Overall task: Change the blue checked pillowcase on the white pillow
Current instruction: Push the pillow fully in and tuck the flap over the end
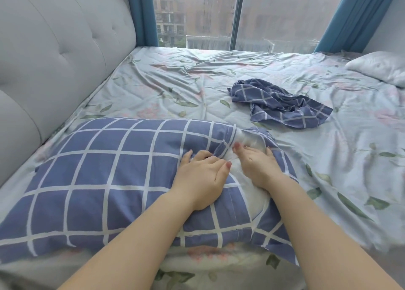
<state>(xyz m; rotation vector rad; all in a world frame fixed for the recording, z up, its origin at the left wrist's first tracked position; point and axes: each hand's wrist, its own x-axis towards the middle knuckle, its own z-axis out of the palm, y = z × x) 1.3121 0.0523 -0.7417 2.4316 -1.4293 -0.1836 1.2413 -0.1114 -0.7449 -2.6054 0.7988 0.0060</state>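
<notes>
Left hand: the left hand (201,173) sits on top of the case at its open hem, fingers bent down into the bunched cloth, and it looks like a grip.
Right hand: the right hand (256,164) is just right of it, fingers fairly straight and pressing flat on bare filling inside the mouth.
Task thing: the blue checked pillowcase (105,180) lies near on the bed sheet (328,180), long axis left to right, with its opening at the right end.
Key relation: the white pillow (257,202) bulges out rightward at both hands; the closed end is away to the left, so I judge the cloth must travel along that axis.
Farther: a crumpled checked case (282,107) lies well apart, beyond the right hand.
Farthest: a spare pillow (381,68) at far right, the headboard (54,59) on the left, the window (197,11) behind.
</notes>
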